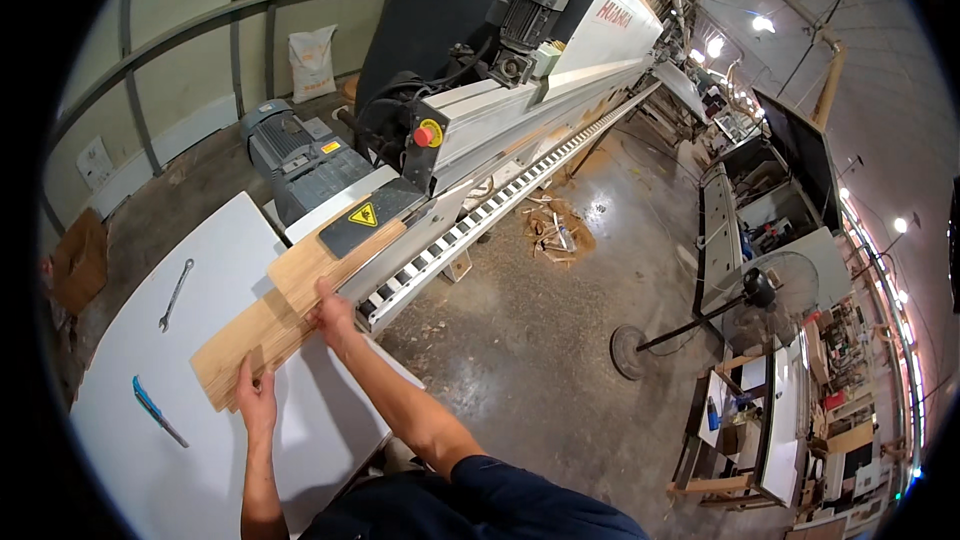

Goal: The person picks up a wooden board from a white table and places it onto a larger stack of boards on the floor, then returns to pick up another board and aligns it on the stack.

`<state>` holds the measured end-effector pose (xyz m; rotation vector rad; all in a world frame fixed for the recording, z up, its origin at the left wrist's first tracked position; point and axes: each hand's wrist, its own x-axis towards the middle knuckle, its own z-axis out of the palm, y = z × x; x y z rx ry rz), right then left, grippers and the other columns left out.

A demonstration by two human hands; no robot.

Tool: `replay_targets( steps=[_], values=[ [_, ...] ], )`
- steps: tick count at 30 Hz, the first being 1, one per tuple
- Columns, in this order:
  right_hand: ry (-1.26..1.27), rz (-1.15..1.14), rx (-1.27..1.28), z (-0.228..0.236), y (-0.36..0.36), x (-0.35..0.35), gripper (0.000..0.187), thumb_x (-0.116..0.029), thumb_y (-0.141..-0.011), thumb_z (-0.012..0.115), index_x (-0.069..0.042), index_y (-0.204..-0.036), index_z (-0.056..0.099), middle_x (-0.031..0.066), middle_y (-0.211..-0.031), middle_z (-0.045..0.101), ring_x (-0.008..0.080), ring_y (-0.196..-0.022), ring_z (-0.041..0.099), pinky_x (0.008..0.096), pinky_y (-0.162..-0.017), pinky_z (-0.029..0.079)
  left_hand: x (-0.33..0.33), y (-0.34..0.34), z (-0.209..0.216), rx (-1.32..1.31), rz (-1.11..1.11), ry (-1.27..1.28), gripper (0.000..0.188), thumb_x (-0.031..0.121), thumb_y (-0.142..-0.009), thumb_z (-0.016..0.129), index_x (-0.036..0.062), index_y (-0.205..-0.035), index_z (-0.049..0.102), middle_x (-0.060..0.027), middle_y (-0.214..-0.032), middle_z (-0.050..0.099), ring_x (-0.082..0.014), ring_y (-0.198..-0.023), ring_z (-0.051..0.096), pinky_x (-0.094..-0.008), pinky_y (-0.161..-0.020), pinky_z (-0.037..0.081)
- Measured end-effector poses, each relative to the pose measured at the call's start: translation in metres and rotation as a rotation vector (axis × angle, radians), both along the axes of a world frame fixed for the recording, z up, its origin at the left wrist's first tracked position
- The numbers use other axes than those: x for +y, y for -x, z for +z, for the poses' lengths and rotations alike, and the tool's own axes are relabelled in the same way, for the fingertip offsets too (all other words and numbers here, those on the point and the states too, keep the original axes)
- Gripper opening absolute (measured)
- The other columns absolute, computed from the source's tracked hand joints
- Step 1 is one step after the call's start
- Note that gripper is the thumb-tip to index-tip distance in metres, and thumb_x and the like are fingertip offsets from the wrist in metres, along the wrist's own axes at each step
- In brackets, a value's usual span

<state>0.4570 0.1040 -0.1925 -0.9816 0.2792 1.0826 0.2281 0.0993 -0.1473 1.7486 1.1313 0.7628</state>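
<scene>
A flat light-brown wooden board (240,345) with a rounded end lies at a slant over the white table, and both my hands are on it. My left hand (257,398) grips its near edge close to the rounded end, thumb and fingers on the wood. Farther along, my right hand (333,316) is closed on the same board where it meets a second wooden board (325,268). That second board rests at the end of the long machine (480,125), by a dark plate with a yellow warning sign. Part of the held board's underside is hidden.
On the white table (120,340) lie a metal wrench (176,295) and a blue utility knife (158,410). The machine's slatted rail (500,208) runs away to the right, with a red stop button (425,135) at its end. A standing fan (690,325) is at right.
</scene>
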Motion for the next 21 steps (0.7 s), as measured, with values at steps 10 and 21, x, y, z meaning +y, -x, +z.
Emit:
replay_targets(
  steps=[10, 21],
  values=[
    [-0.193, 0.479, -0.036, 0.003, 0.089, -0.073, 0.019, -0.023, -0.089, 0.056, -0.004, -0.094, 0.058, 0.0052, -0.074, 0.063, 0.0135, -0.059, 0.059, 0.0263, -0.055, 0.049, 0.001, -0.036, -0.017, -0.520, 0.164, 0.623, 0.024, 0.019, -0.090, 0.056, 0.0019, -0.107, 0.053, -0.0068, -0.104, 0.058, -0.0187, -0.090, 0.058, -0.0314, -0.077, 0.049],
    [0.036, 0.147, -0.562, -0.036, 0.007, -0.089, 0.020, -0.019, -0.085, 0.059, -0.002, -0.096, 0.060, 0.0059, -0.081, 0.062, 0.0131, -0.071, 0.058, 0.0260, -0.063, 0.047, 0.062, 0.097, -0.065, -0.278, 0.242, 0.306, 0.022, 0.013, -0.087, 0.057, 0.0020, -0.106, 0.055, -0.0058, -0.093, 0.062, -0.0163, -0.082, 0.059, -0.0295, -0.073, 0.047]
  ],
)
